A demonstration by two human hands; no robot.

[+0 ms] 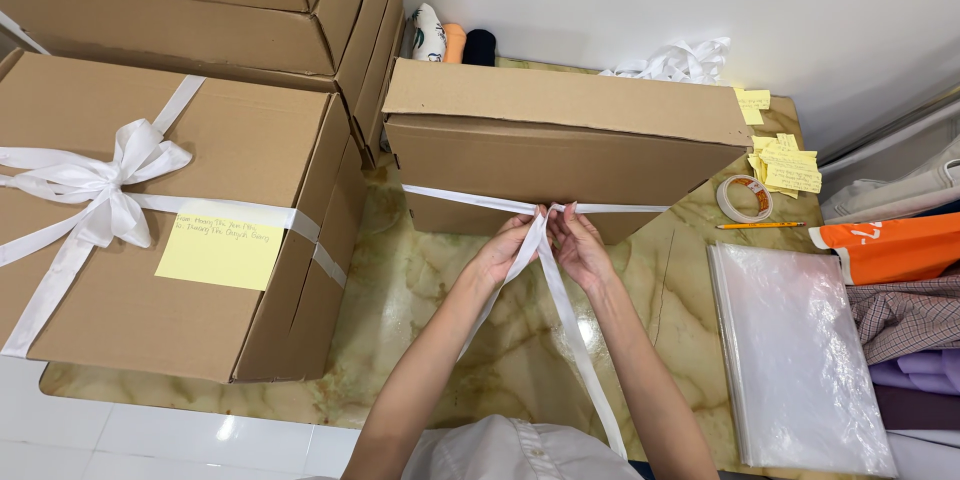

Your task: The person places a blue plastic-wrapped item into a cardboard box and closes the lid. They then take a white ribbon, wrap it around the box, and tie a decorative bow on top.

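A brown cardboard box [560, 140] stands tilted on its edge on a marbled table [420, 280], its side turned toward me. A white ribbon [470, 200] runs across that side. My left hand [503, 250] and my right hand [578, 245] meet at the middle of the ribbon, each pinching one strand where the two cross. The loose ribbon tails [575, 340] hang down from my fingers toward my lap.
A larger box [200, 190] tied with a white ribbon bow [110, 185] and bearing a yellow sticky note [220, 250] sits at left, more boxes stacked behind. At right lie a clear plastic bag [800, 360], folded clothes [900, 310], tape roll [745, 198], pencil [760, 226], and sticky notes [785, 168].
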